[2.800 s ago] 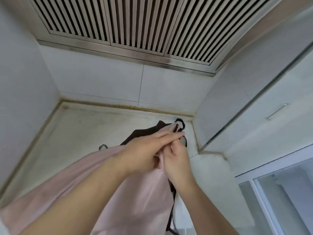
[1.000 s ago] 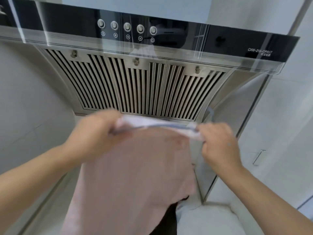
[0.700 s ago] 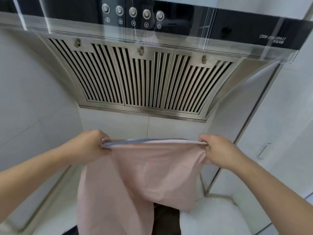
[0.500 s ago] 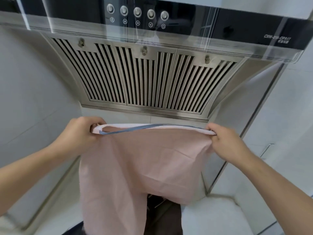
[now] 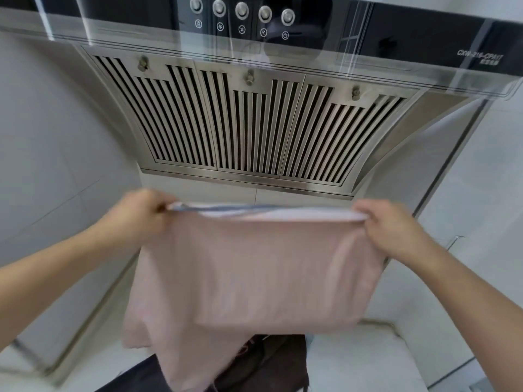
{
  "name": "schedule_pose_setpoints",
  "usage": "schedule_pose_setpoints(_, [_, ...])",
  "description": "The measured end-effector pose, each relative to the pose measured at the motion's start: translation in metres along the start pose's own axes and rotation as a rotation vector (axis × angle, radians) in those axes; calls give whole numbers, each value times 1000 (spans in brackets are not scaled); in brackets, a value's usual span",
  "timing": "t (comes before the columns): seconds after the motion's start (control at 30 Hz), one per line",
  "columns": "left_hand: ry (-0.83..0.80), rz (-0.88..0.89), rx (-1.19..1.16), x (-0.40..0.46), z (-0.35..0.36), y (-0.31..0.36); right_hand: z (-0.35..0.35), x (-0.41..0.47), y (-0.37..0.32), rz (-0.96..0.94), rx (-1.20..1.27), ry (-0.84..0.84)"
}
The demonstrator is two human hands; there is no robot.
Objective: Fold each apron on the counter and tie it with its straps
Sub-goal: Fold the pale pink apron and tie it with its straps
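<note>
The range hood (image 5: 254, 114) fills more of the view than before. The pink apron (image 5: 254, 267) hangs above the desk (image 5: 368, 360), lower than earlier, its top edge pinched by left hand (image 5: 135, 219) and right hand (image 5: 393, 227).

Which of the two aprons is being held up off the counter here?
The pink apron: the left hand and right hand grip its top edge at either end, so it hangs. The dark apron lies on the counter beneath it.

My only camera sits on my head and looks forward, slightly up at the range hood (image 5: 249, 114). It is close; my hands are in the lower half of the frame.
</note>
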State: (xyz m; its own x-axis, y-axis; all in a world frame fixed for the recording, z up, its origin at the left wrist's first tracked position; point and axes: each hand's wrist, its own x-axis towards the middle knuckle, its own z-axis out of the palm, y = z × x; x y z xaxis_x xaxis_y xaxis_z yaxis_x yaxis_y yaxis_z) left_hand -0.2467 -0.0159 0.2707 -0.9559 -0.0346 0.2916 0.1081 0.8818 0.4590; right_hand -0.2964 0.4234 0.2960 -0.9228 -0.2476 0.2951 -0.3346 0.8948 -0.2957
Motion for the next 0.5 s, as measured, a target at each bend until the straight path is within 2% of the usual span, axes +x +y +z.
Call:
schedule_pose_setpoints(0.03, [311, 80, -112, -3, 0, 8, 3, -4, -2, -45, 33, 343])
schedule_pose_setpoints(0.07, [490, 155, -199, -5, 0, 14, 5, -8, -11, -97, 38, 518])
schedule_pose_setpoints(0.1, [456, 205, -202, -8, 3, 16, 13, -11, -13, -179, 14, 453])
schedule_pose_setpoints(0.13, [253, 268, -144, -8, 10, 14, 24, -12, -12, -271, -5, 223])
schedule_pose_setpoints(0.17, [-70, 298, -8, -13, 22, 10, 35, -15, -15, -271, -46, -148])
schedule_pose_setpoints(0.2, [-319, 287, 113, -19, 32, 4, 44, -20, -12, -209, -146, -440])
schedule_pose_setpoints(0.23, [-375, 247, 163, -19, 38, -6, 49, -23, -5, -151, -210, -509])
schedule_pose_setpoints(0.27, [-287, 173, 87, -20, 39, -9, 48, -23, 2, -85, -205, -384])
schedule_pose_setpoints(0.33, [53, 39, -237, -18, 39, -18, 43, -22, 9, -31, -78, 54])
schedule_pose_setpoints(0.37, [11, -26, -345, -19, 37, -21, 39, -22, 10, -41, -58, 46])
schedule_pose_setpoints(0.4, [-196, -59, -379, -19, 35, -22, 32, -20, 9, -55, -65, -172])
schedule_pose_setpoints(0.47, [-691, -116, -287, -26, 32, -26, 25, -25, 4, -9, -181, -789])
schedule_pose_setpoints(0.5, [-852, -157, -272, -29, 29, -26, 23, -27, 5, 7, -231, -957])
